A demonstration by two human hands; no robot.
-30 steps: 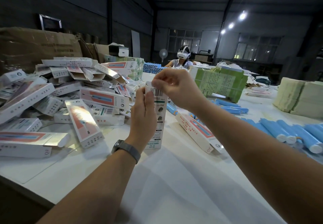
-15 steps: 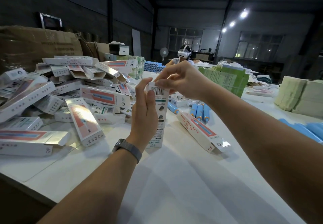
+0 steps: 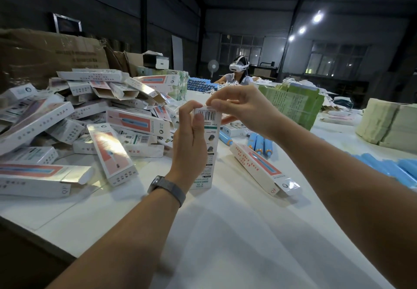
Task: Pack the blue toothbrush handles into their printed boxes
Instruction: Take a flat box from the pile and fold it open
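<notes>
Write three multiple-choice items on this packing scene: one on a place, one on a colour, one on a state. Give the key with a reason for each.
1. Where does the loose pile of printed boxes lie?
A. left of the hands
B. right of the hands
C. on the floor

2. What colour are the toothbrush handles on the table?
A. green
B. blue
C. red

3. How is the upright box held?
A. lying untouched on the table
B. gripped by the left hand while the right hand pinches its top end
C. carried by the right hand alone

Key:
1 A, the heap fills the table's left side.
2 B, the handles beside the flat-lying box are light blue.
3 B, the left hand wraps the box's side and the right fingers pinch its top.
</notes>
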